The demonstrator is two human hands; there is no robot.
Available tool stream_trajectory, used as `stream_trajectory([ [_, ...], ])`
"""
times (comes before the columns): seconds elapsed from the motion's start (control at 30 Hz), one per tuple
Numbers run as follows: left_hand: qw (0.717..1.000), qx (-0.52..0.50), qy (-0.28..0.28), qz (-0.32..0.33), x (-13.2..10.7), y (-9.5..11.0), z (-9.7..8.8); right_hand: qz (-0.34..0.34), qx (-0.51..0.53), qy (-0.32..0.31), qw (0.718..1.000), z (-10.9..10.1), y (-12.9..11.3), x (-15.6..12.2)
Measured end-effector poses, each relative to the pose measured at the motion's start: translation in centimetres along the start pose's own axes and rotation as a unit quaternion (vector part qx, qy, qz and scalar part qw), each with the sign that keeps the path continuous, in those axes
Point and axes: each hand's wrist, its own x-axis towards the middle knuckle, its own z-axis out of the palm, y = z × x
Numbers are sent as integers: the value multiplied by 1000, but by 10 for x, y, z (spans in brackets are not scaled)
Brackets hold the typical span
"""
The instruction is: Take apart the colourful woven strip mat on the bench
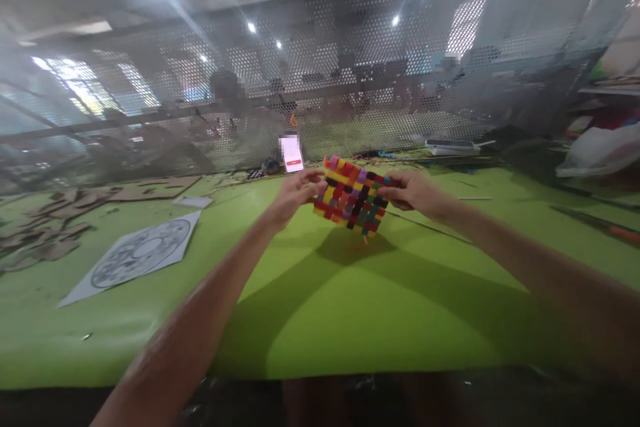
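Note:
A small woven mat [353, 197] of many-coloured strips, in red, yellow, black, purple and green checks, is held tilted above the table. My right hand [407, 190] pinches its right edge between thumb and fingers. At the left edge, the fingers of my left hand [300, 192] are curled against the mat; their tips are partly hard to make out. Short orange strip ends stick out at the mat's upper left corner and lower edge. Its shadow falls on the green table [360, 327] below.
A paper with a printed ring pattern [145, 247] lies left, near cut brown cardboard pieces [55, 220]. A lit phone [292, 153] leans at the back by a perforated screen [320, 80]. A white tray [450, 147] and plastic bag [600, 153] are at right; a thin stick [430, 225] lies behind my right arm.

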Motion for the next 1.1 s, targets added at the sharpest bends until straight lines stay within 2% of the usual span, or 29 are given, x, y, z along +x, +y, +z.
stream_trajectory([
  [0.07,993,42,-75,-80,-5,-6,7,2,-24,-15,1000,3,1,-2],
  [0.13,989,53,-77,-115,-10,-14,19,1,-21,22,1000,10,3,-4],
  [0.27,991,84,-56,-86,-16,-23,38,32,29,113,993,23,3,-5],
  [0.37,991,105,-53,-60,-17,-22,41,15,50,141,989,27,3,-4],
  [0.47,992,93,-67,-58,-17,-21,39,-20,52,143,988,24,6,-3],
  [0.67,993,47,-41,-100,-15,-23,34,-11,20,45,999,6,12,-1],
  [0.87,993,40,-35,-109,-14,-19,28,-13,-30,-78,996,-10,3,-1],
  [0.97,992,49,-30,-110,-15,-16,27,-7,-3,-102,995,-14,1,-2],
  [1.1,991,50,-53,-114,-16,-13,25,18,97,-165,981,-20,2,-4],
])
